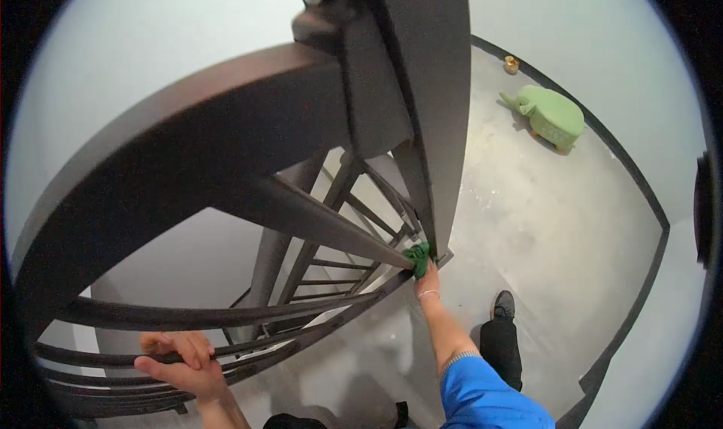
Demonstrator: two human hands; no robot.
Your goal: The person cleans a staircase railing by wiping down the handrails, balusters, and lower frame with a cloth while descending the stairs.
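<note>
My right hand [428,278] reaches down and forward, closed on a bunched green cloth [416,256]. The cloth presses against the lower part of a dark metal railing [331,222], where a slanting bar meets the upright post [392,90]. At lower left, the fingers of my left hand [188,363] wrap round one of the thin curved bars [113,358], with the thumb stretched out to the left. A thick curved handrail [173,128] sweeps above that hand.
A light green elephant-shaped stool [552,117] stands on the pale floor [542,226] by the far wall, with a small golden object [511,65] behind it. My shoe [504,305] is right of my outstretched arm. Dark skirting [640,177] edges the floor.
</note>
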